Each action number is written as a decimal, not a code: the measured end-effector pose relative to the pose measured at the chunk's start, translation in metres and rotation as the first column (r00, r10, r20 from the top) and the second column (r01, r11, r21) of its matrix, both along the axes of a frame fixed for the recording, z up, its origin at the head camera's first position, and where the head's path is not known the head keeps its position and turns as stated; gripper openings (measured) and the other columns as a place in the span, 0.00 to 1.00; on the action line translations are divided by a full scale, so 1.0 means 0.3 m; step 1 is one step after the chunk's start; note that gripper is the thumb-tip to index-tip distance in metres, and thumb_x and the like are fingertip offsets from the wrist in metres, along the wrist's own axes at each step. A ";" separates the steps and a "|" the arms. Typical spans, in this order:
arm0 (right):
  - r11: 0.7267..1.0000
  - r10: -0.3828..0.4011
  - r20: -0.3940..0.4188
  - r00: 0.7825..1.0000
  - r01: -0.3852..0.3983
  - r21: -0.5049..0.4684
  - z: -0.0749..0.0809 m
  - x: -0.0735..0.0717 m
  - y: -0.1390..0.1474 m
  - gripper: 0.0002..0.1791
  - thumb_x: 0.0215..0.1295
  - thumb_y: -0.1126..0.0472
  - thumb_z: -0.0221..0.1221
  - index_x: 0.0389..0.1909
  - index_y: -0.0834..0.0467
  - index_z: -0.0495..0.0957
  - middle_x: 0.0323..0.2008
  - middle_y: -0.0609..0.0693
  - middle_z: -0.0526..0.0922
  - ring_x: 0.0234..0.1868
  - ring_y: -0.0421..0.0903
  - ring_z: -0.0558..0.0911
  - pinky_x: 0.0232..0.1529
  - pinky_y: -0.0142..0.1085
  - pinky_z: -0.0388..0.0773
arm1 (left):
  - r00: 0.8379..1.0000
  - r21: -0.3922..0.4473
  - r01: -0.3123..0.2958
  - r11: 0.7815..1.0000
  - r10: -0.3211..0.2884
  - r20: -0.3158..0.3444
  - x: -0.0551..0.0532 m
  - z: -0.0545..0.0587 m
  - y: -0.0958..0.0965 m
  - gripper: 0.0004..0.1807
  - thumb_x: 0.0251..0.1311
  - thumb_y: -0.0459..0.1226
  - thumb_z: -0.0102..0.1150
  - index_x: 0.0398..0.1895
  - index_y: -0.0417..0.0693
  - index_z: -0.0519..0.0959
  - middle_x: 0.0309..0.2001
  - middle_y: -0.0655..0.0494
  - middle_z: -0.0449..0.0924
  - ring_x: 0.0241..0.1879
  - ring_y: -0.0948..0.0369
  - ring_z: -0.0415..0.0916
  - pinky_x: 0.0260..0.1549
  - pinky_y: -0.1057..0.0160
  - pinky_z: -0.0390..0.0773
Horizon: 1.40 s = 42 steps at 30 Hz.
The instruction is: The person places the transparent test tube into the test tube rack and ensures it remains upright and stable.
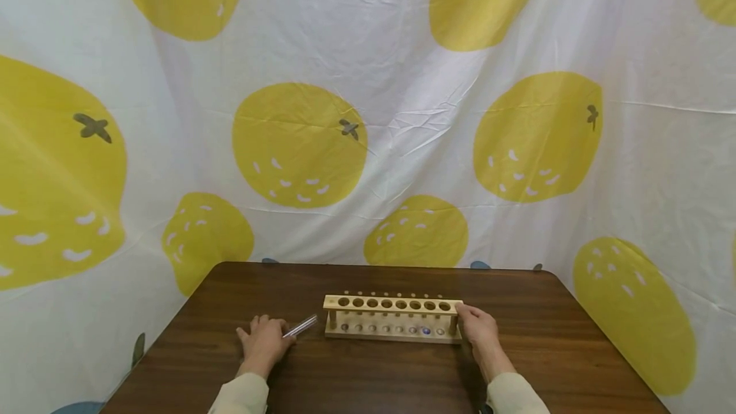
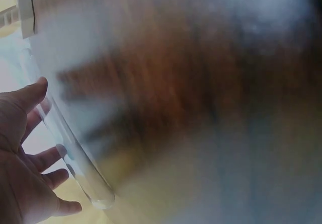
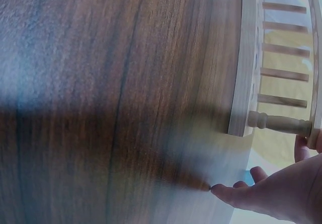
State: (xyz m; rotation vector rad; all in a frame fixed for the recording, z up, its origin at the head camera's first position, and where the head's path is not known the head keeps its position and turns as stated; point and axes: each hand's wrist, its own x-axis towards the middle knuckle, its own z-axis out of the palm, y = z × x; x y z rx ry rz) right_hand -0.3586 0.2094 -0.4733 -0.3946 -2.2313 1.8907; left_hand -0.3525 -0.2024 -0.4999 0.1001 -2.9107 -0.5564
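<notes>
A wooden test tube rack (image 1: 393, 337) stands on the table, with a row of round holes along its top board and short pegs behind. My right hand (image 1: 480, 332) holds the right end of the top board. In the right wrist view, part of that grip is cut off at the edge, and other fingers (image 3: 231, 195) stick out below the rack. Left of the rack, my left hand (image 1: 263, 342) has a clear glass test tube (image 1: 301, 326) between thumb and index finger. The tube's rounded end (image 2: 103, 202) lies near the little finger in the left wrist view.
Everything rests on a dark brown wooden table (image 1: 374, 375) with rounded far corners. A white cloth (image 1: 397, 82) printed with yellow fruit hangs behind and along both sides. A small blue spot (image 1: 426, 331) shows at the rack's base.
</notes>
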 end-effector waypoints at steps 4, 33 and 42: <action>1.000 0.005 0.002 1.000 -0.005 0.000 0.002 0.002 0.003 0.30 0.75 0.54 0.51 0.63 0.77 0.68 0.66 0.75 0.64 0.68 0.69 0.62 0.69 0.55 0.57 | 1.000 0.054 0.006 0.999 -0.005 -0.030 0.005 0.015 -0.010 0.10 0.58 0.44 0.70 0.35 0.48 0.85 0.48 0.38 0.77 0.61 0.33 0.63 0.56 0.19 0.46; 0.999 0.032 0.021 0.999 -0.032 0.035 -0.001 -0.009 0.010 0.30 0.76 0.53 0.51 0.64 0.75 0.69 0.66 0.75 0.63 0.69 0.69 0.60 0.69 0.56 0.58 | 0.987 0.317 0.015 0.948 0.037 -0.156 -0.013 0.137 -0.002 0.16 0.65 0.48 0.63 0.46 0.47 0.84 0.62 0.37 0.71 0.62 0.35 0.65 0.58 0.26 0.54; 0.999 0.033 0.022 0.999 -0.034 0.034 -0.003 -0.009 0.011 0.30 0.76 0.53 0.50 0.64 0.76 0.68 0.66 0.75 0.63 0.69 0.70 0.60 0.69 0.56 0.58 | 0.968 0.351 0.076 0.933 0.015 -0.250 -0.041 0.194 0.036 0.18 0.65 0.48 0.63 0.49 0.43 0.83 0.64 0.36 0.70 0.63 0.36 0.64 0.58 0.31 0.59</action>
